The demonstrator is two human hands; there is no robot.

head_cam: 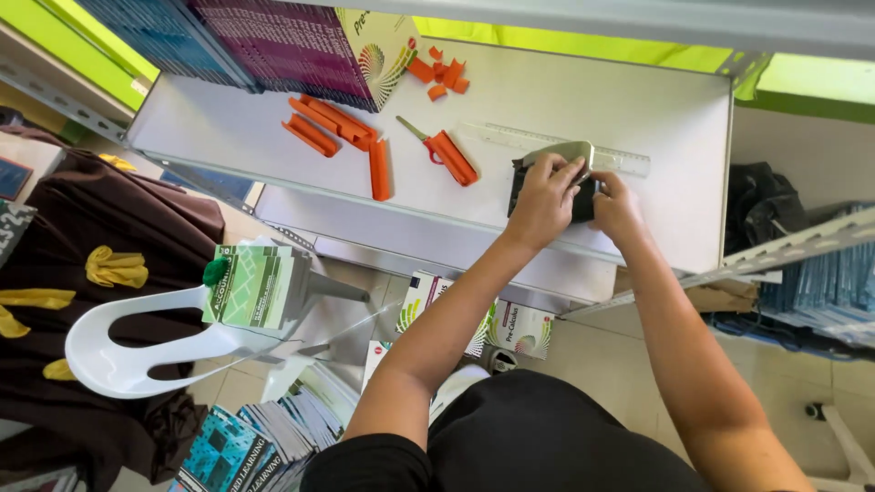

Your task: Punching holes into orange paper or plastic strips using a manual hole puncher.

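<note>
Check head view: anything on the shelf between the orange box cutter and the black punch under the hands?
Bare white shelf between orange box cutter and black punch; clear ruler runs just above that gap. Head view.

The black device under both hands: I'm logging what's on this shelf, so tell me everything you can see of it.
The black block-shaped device with a curved grey metal lever on top sits near the front edge of the white shelf board, just in front of a clear plastic ruler. The left hand presses down over its top and lever; the right hand grips its right side. Most of the body is hidden; it may be a hole punch.
</note>
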